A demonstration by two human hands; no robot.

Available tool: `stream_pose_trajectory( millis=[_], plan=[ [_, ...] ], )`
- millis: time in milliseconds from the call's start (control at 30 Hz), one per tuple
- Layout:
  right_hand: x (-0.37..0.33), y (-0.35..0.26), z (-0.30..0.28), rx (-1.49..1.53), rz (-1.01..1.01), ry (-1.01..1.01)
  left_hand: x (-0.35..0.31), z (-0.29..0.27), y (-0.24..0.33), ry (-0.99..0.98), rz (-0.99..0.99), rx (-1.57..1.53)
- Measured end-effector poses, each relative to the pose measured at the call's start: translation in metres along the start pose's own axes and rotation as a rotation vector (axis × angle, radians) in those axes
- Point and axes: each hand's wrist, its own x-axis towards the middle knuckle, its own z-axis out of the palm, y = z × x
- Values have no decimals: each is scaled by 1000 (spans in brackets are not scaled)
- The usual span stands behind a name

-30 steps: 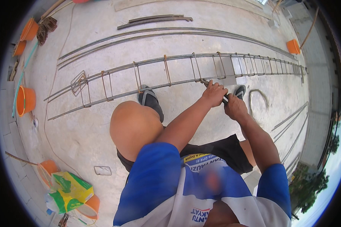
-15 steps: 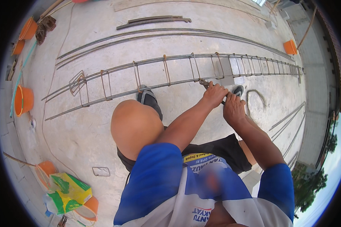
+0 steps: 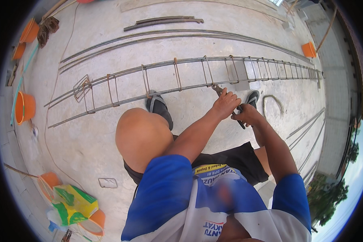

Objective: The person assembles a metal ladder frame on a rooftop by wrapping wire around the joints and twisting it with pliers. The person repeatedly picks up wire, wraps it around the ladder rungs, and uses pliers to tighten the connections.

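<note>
A long rebar cage of steel bars and rectangular stirrups runs across in front of me, raised on a grey block. Dark long-handled pincers have their jaws at the cage's near bar, beside a stirrup. My left hand is wrapped around them close to the jaws. Lower on the handles, my right hand is closed at the handle ends, which show between the two hands. Whether the jaws grip a tie wire is too small to tell.
Loose rebars lie beyond the cage. A bundle of bent wire is right of my foot. Orange buckets stand along the left wall. A loose stirrup lies on the floor near a yellow-green sack.
My right hand has shifted down and toward me along the pincers, uncovering their handles. My left hand has moved only slightly, and the cage stays in place.
</note>
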Motion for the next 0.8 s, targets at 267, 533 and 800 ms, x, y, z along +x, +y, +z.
stream_pose_trajectory(
  millis=[267, 533, 800],
  plan=[
    [19, 23, 15, -889, -344, 707, 33, -2, 5, -102, -209, -150],
    [29, 8, -28, 248, 150, -395, 10, -14, 11, 191, -10, 11],
    [2, 5, 0, -1010, -352, 693, 38, -4, 7, -89, -178, -56]
  ],
)
